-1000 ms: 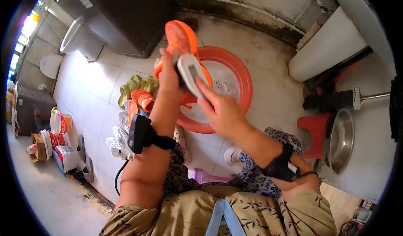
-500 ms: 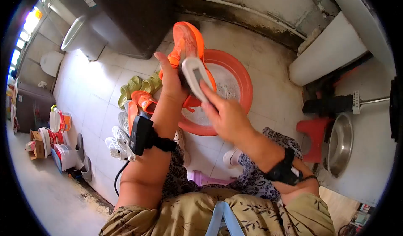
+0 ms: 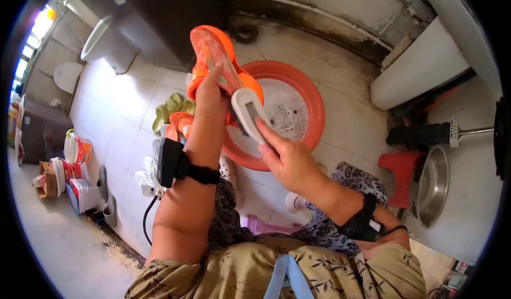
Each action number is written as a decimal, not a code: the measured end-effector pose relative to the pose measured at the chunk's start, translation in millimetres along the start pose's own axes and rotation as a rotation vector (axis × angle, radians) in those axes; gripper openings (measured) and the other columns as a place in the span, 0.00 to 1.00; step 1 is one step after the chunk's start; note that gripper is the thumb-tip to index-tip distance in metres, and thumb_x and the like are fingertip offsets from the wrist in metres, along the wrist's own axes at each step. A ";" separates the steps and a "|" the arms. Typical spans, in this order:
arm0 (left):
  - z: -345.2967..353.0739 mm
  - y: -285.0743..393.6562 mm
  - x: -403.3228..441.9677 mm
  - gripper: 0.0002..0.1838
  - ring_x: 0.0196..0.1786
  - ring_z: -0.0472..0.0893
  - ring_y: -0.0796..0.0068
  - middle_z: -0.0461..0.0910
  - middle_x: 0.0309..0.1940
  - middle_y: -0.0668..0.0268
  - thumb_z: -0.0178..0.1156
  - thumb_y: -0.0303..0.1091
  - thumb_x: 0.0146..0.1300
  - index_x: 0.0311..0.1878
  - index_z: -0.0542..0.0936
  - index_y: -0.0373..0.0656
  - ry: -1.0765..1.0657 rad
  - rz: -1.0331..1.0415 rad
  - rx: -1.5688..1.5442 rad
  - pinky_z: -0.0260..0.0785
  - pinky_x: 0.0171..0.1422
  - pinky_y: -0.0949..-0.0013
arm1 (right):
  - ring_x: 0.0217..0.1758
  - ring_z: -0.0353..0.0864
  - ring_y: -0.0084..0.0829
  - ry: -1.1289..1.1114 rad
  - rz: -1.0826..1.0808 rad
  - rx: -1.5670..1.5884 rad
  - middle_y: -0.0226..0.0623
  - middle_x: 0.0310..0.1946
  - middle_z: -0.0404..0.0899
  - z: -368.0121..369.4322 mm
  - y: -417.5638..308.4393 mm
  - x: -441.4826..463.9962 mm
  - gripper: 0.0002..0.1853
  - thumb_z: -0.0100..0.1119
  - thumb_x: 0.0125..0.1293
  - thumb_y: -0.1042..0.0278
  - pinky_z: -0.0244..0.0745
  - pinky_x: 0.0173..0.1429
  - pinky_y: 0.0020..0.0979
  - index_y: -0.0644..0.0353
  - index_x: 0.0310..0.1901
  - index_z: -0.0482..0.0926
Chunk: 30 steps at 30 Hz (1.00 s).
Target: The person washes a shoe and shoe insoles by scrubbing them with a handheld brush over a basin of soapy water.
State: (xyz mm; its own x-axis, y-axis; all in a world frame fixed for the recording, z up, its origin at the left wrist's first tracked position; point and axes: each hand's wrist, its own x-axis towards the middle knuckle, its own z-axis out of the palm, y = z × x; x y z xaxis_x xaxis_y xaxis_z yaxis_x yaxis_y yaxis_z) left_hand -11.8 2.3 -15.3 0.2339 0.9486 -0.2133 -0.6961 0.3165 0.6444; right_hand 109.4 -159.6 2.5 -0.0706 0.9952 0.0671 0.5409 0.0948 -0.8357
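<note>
Orange sandal (image 3: 229,59): hangs tilted over the edge of a reddish basin (image 3: 316,112) of sudsy water (image 3: 290,104), clasped firmly in left hand (image 3: 214,96). Also grips a white-handled brush (image 3: 247,110) in closed right hand (image 3: 295,166), just beside the sandal's near end; cannot tell whether touching.

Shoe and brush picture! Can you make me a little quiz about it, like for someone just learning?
1. True or false: the right hand holds the shoe.
2. What colour is the shoe?
a) blue
b) orange
c) black
3. Fill in the blank: the suds are in the round ____.

Key:
1. False: it holds the brush; the left hand has the shoe.
2. b
3. tub
</note>
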 end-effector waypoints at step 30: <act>2.4 -4.3 -6.4 0.17 0.45 0.77 0.63 0.74 0.42 0.57 0.50 0.21 0.54 0.50 0.70 0.35 -0.037 0.009 -0.009 0.73 0.50 0.62 | 0.27 0.78 0.52 0.110 0.069 0.137 0.56 0.23 0.74 -11.3 4.4 0.5 0.26 0.50 0.65 0.61 0.69 0.33 0.45 0.53 0.64 0.64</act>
State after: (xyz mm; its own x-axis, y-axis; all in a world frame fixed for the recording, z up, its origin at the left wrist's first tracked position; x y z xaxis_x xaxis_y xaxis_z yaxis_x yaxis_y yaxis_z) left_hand -8.7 -5.1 -14.9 0.2524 0.9508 -0.1797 -0.7046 0.3079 0.6393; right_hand 121.2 -158.4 5.0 0.0593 0.9964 0.0602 0.4219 0.0296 -0.9062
